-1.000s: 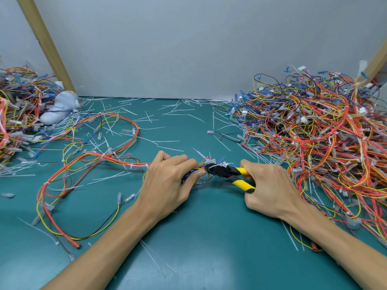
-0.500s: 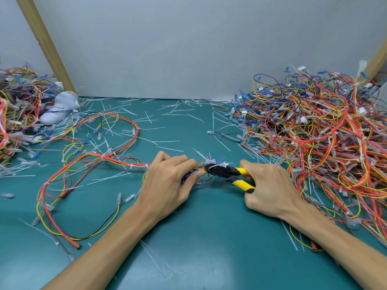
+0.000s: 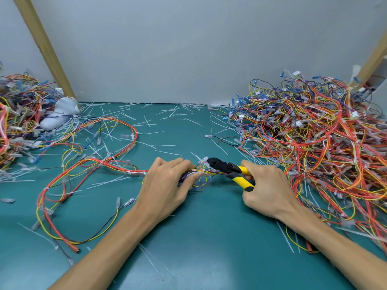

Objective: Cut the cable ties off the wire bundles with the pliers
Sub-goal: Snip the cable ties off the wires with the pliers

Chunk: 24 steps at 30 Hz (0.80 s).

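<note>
My left hand (image 3: 167,185) lies knuckles-up at the table's centre, fingers curled round a wire bundle (image 3: 100,164) of red, yellow and black wires that trails off to the left. My right hand (image 3: 266,189) grips the yellow handles of the pliers (image 3: 230,169). Their black jaws point left and sit at the bundle's end just past my left fingertips, beside a small white cable tie (image 3: 203,159). Whether the jaws are closed on the tie cannot be told. More white ties ring the bundle further left.
A large heap of tied wire bundles (image 3: 314,143) fills the right side. A smaller heap (image 3: 18,126) lies at the far left beside a white object (image 3: 59,114). Cut tie scraps (image 3: 146,122) litter the green mat (image 3: 209,237). Wooden posts stand at both back corners.
Almost nothing differs: both hands hold their places, and the plier jaws stay at the bundle's end.
</note>
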Available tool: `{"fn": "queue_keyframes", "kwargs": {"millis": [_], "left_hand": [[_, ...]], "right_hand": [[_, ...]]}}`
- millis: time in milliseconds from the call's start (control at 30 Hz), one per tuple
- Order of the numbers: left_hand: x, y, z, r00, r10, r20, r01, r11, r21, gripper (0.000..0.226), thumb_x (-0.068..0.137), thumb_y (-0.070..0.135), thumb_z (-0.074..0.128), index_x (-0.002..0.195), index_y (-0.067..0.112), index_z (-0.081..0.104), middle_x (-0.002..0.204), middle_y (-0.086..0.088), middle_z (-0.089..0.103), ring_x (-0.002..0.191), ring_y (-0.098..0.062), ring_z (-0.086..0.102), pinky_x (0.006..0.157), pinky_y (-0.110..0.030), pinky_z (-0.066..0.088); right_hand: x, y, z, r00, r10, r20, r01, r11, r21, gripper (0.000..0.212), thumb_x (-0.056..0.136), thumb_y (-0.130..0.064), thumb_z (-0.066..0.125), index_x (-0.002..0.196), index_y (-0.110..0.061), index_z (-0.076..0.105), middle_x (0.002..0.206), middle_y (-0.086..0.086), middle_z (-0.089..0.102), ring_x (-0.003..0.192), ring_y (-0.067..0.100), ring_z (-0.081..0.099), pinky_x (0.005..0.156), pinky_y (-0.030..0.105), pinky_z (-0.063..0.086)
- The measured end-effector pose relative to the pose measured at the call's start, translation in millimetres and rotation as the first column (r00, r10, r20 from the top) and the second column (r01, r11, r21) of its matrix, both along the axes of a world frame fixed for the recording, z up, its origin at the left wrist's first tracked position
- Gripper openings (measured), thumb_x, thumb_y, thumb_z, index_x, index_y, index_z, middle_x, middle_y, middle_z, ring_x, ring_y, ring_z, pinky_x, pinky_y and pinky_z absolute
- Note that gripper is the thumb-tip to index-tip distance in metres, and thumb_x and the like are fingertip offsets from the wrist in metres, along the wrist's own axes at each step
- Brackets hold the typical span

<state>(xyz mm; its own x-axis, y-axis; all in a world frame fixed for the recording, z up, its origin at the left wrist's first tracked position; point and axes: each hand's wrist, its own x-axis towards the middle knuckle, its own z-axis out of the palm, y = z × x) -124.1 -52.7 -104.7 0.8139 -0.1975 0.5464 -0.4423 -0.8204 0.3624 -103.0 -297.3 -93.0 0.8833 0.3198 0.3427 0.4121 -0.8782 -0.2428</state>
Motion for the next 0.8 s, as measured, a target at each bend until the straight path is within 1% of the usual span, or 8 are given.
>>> {"fn": "queue_keyframes", "kwargs": {"millis": [67, 133, 233, 333, 400, 500, 633, 800], "left_hand": [[0.5, 1.0, -0.1, 0.998, -0.009, -0.062, 0.009, 1.000, -0.009, 0.028, 0.094, 0.052, 0.051, 0.097, 0.028, 0.064, 0.089, 0.014, 0.065, 0.072, -0.015, 0.049, 0.076, -0.030, 0.039], [-0.2, 1.9, 2.1, 0.989, -0.072, -0.131, 0.067, 0.997, -0.041, 0.040, 0.088, 0.055, 0.056, 0.116, 0.026, 0.061, 0.104, 0.014, 0.063, 0.092, -0.012, 0.056, 0.088, -0.028, 0.039], [-1.6, 4.7, 15.9, 0.970, -0.191, -0.150, 0.161, 0.969, -0.190, 0.055, 0.088, 0.049, 0.061, 0.134, 0.022, 0.049, 0.122, 0.011, 0.054, 0.115, -0.001, 0.050, 0.099, -0.018, 0.035], [0.4, 16.3, 35.3, 0.987, -0.142, -0.073, 0.106, 0.925, -0.365, 0.035, 0.097, 0.034, 0.045, 0.128, 0.019, 0.053, 0.119, 0.007, 0.059, 0.110, -0.004, 0.057, 0.094, -0.019, 0.042], [3.8, 28.9, 44.8, 0.991, -0.085, -0.103, 0.031, 0.899, -0.437, 0.029, 0.101, 0.030, 0.038, 0.120, 0.019, 0.057, 0.110, 0.007, 0.064, 0.100, -0.004, 0.063, 0.089, -0.026, 0.048], [3.9, 44.6, 42.5, 0.984, -0.030, -0.174, -0.047, 0.908, -0.417, 0.023, 0.102, 0.015, 0.041, 0.110, 0.021, 0.062, 0.097, 0.009, 0.069, 0.090, -0.002, 0.066, 0.085, -0.034, 0.051], [-6.1, 56.3, 25.1, 0.977, -0.006, -0.211, -0.064, 0.945, -0.322, 0.022, 0.099, 0.009, 0.047, 0.107, 0.022, 0.063, 0.093, 0.012, 0.069, 0.087, -0.002, 0.065, 0.081, -0.030, 0.050], [-6.5, 58.4, 21.3, 0.951, -0.081, -0.298, 0.004, 0.968, -0.251, 0.030, 0.098, 0.004, 0.046, 0.109, 0.024, 0.066, 0.099, 0.016, 0.070, 0.097, -0.002, 0.062, 0.087, -0.023, 0.046]], "right_hand": [[0.4, -0.6, -0.1, 1.000, -0.009, 0.002, 0.009, 0.999, 0.046, 0.020, 0.052, -0.021, 0.049, 0.066, -0.019, 0.035, 0.046, -0.010, 0.036, 0.046, 0.017, 0.038, 0.042, 0.028, 0.027], [0.1, -0.8, 0.0, 1.000, -0.015, 0.008, 0.014, 0.998, 0.055, 0.020, 0.053, -0.020, 0.051, 0.065, -0.020, 0.034, 0.044, -0.010, 0.034, 0.044, 0.011, 0.036, 0.043, 0.026, 0.021], [0.1, -1.3, -1.4, 1.000, -0.017, 0.011, 0.016, 0.998, 0.055, 0.021, 0.053, -0.021, 0.052, 0.066, -0.021, 0.035, 0.045, -0.008, 0.036, 0.044, 0.010, 0.037, 0.042, 0.026, 0.022], [0.3, -2.7, -2.9, 1.000, -0.024, 0.021, 0.022, 0.997, 0.069, 0.021, 0.054, -0.022, 0.052, 0.067, -0.019, 0.036, 0.047, -0.004, 0.042, 0.046, 0.017, 0.042, 0.042, 0.028, 0.031], [0.4, -2.9, -3.4, 0.999, -0.026, 0.032, 0.024, 0.997, 0.079, 0.021, 0.055, -0.022, 0.052, 0.068, -0.019, 0.035, 0.048, -0.002, 0.044, 0.047, 0.020, 0.042, 0.043, 0.027, 0.032], [0.7, -2.3, -2.6, 0.999, -0.030, 0.035, 0.027, 0.995, 0.096, 0.020, 0.057, -0.022, 0.051, 0.067, -0.020, 0.034, 0.048, -0.002, 0.043, 0.049, 0.019, 0.042, 0.043, 0.026, 0.027], [-0.6, -2.0, -0.2, 1.000, -0.023, 0.020, 0.020, 0.989, 0.145, 0.019, 0.058, -0.020, 0.052, 0.066, -0.021, 0.034, 0.046, -0.005, 0.037, 0.047, 0.019, 0.038, 0.044, 0.028, 0.022], [-1.4, -2.1, 3.5, 1.000, -0.009, 0.017, 0.004, 0.970, 0.242, 0.014, 0.059, -0.018, 0.051, 0.067, -0.020, 0.041, 0.049, -0.006, 0.032, 0.050, 0.022, 0.031, 0.046, 0.032, 0.023]]}}
